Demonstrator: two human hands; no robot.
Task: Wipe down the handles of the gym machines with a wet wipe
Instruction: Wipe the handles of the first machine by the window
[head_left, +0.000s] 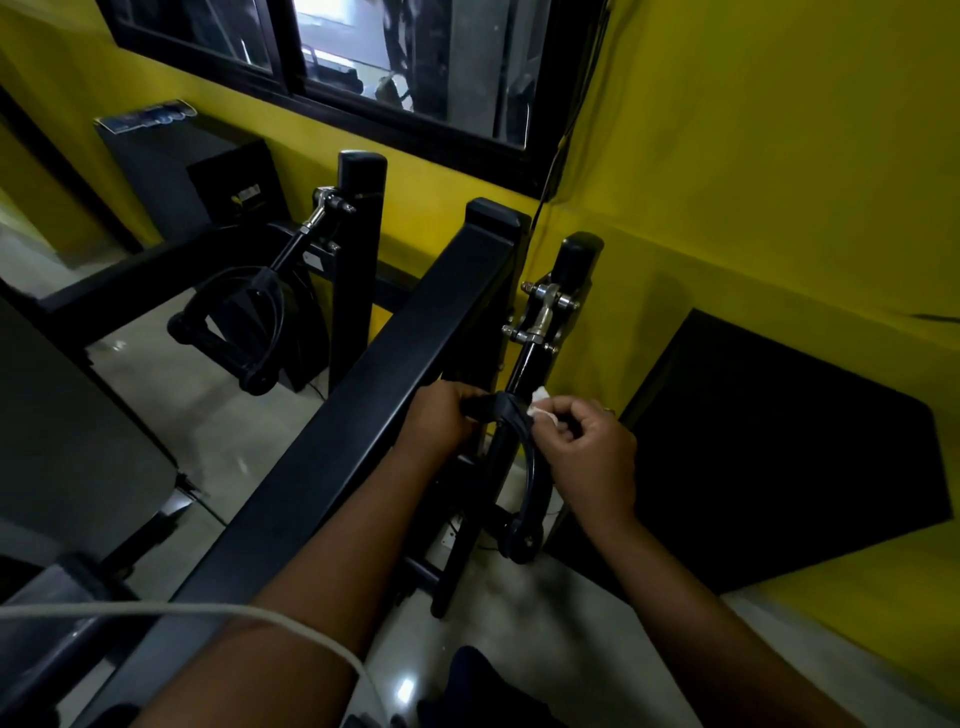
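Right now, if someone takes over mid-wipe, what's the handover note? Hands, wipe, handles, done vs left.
Left hand: grips the top of the black stirrup-shaped cable handle hanging by the yellow wall, steadying it.
Right hand: pinches the small white wet wipe against that handle's upper end.
Done: this handle is being wiped; how much is covered cannot be told.
Left: the rest of this handle, down its curved loop to the lower end. Then the second black stirrup handle, hanging free on the other side of the black frame beam; whether it has been wiped cannot be told.
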